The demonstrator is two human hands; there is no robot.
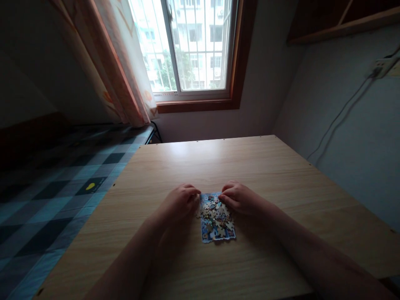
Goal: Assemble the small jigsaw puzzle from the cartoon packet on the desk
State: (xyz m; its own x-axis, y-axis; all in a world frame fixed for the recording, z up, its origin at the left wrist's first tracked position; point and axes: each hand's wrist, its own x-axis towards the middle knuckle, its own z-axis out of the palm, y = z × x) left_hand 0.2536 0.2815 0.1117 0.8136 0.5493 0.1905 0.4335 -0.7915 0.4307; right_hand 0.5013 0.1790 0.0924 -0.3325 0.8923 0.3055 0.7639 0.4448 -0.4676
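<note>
Head view: my left hand (181, 201), curled, is at the picture sheet's (205, 236) upper left corner; puzzle pieces (215, 216) lie heaped on it, on the counter (212, 166); my right hand (240, 198) is at its upper right. Either's grip: cannot tell. Step, I judge: handling the sheet; next move calls for a light touch.

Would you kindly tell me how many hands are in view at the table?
2: the left hand at the upper-left corner of the blue sheet, the right hand at its upper-right corner.
</note>
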